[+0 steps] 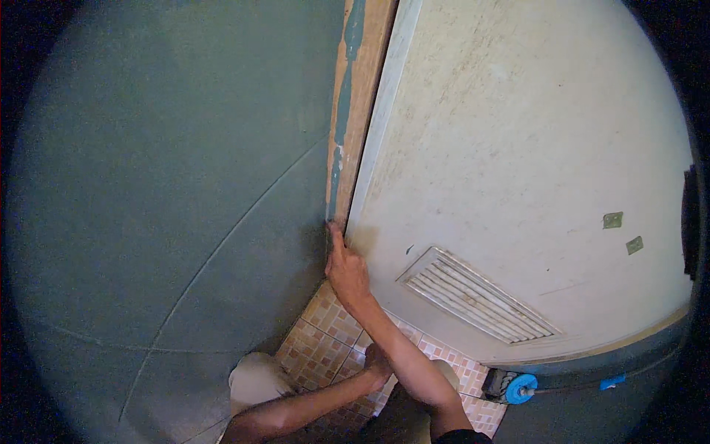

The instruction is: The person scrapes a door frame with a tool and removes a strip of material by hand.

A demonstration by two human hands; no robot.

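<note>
My right hand (347, 272) reaches up to the lower part of a wooden door frame (360, 96). Its index finger stretches along the frame's edge and its tip touches there, while the other fingers are curled in. Whatever may lie under those fingers is too small to make out. Grey-green paint (343, 111) covers the strip in ragged patches, with bare wood showing beside it. Lower down, my left hand (377, 364) hangs over the floor close to my right forearm, which hides part of it. Its fingers do not show clearly.
A stained off-white door (518, 133) with a louvred vent (477, 296) stands to the right. The grey-green wall (170, 170) fills the left. Below are floor tiles (325, 318), my knee (259, 381), and a black object with a blue disc (521, 388) at the door's base.
</note>
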